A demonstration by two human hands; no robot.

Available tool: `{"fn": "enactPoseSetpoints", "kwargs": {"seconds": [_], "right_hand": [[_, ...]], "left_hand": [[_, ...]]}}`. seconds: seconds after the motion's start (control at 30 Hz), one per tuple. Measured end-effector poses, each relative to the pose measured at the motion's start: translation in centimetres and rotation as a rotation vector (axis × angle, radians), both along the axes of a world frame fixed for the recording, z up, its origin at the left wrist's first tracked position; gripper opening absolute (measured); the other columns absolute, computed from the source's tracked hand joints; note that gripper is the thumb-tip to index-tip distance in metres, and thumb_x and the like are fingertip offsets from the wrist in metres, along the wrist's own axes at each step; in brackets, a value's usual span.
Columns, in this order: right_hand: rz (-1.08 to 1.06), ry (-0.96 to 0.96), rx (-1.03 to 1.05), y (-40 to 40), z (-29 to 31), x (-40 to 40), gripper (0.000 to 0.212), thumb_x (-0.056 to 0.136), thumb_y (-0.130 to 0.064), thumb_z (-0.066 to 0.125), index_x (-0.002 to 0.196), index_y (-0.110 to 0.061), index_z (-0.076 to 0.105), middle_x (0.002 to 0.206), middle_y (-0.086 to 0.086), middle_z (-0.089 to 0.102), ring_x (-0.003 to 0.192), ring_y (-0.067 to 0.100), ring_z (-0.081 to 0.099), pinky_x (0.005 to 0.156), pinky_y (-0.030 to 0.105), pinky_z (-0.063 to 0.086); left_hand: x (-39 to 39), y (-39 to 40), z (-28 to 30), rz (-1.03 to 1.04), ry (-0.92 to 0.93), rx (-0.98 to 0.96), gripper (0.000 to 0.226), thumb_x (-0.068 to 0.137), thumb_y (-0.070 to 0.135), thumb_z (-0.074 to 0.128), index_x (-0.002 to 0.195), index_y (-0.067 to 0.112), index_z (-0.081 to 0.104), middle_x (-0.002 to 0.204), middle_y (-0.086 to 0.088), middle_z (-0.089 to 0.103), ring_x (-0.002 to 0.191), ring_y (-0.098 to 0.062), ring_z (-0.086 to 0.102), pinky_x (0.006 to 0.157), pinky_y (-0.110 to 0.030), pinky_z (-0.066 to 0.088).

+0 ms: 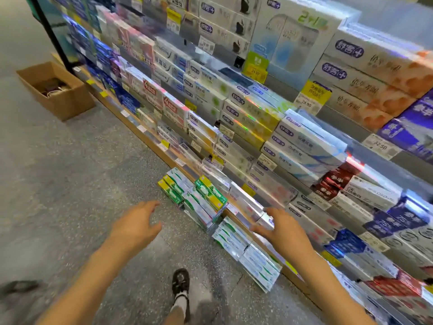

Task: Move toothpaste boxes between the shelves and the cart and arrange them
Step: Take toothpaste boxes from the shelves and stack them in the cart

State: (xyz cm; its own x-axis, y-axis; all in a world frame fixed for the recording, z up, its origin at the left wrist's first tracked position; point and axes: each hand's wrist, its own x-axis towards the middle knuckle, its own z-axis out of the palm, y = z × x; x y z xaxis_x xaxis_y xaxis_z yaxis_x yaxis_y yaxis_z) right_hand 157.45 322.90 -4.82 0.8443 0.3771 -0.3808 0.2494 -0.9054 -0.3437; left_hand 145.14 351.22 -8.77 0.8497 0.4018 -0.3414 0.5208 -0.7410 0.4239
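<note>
Reaching forward over grey floor [70, 184]: left hand [133, 227] fingers spread, holding nothing; right hand [278, 228] fingers loosely spread, holding nothing, just in front of bottom shelf edge. Black shoe [180, 283] below, between arms. Between hands, green-and-white toothpaste boxes [203, 200] stacked on floor against shelf base. Beyond, shelves [257, 127] packed with boxes. Far left, open cardboard box [56, 90] on floor.
</note>
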Motion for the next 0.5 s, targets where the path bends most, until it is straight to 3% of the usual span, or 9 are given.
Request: {"fn": "enactPoseSetpoints", "kwargs": {"seconds": [0.1,0.3,0.5], "right_hand": [[0.046,0.000,-0.019,5.1,-1.5,5.0,0.069,0.085,-0.053,0.057,0.141,-0.017,0.038,0.142,0.002,0.043,0.122,0.020,0.049,0.095,0.032,0.041],[0.072,0.006,-0.055,12.4,-6.1,12.7,0.068,0.084,-0.055,0.058,0.137,-0.016,0.042,0.136,0.004,0.049,0.114,0.023,0.054,0.088,0.035,0.046],[0.050,0.114,-0.016,15.5,-15.3,18.9,0.058,0.086,-0.046,0.062,0.133,-0.014,0.048,0.133,0.007,0.053,0.111,0.024,0.056,0.093,0.037,0.046]], "left_hand": [[4.5,2.4,-1.1,-0.010,-0.013,0.046,0.052,0.093,0.030,0.054,0.142,0.022,0.038,0.134,0.000,0.049,0.114,-0.018,0.053,0.093,-0.028,0.040],[12.9,6.2,-5.6,-0.155,0.091,0.100,0.051,0.095,0.030,0.048,0.143,0.019,0.033,0.138,-0.003,0.044,0.126,-0.021,0.043,0.101,-0.034,0.039],[18.6,8.5,-13.6,-0.215,0.158,0.083,0.049,0.093,0.026,0.048,0.140,0.016,0.037,0.133,-0.005,0.048,0.121,-0.024,0.050,0.094,-0.036,0.044]]}}
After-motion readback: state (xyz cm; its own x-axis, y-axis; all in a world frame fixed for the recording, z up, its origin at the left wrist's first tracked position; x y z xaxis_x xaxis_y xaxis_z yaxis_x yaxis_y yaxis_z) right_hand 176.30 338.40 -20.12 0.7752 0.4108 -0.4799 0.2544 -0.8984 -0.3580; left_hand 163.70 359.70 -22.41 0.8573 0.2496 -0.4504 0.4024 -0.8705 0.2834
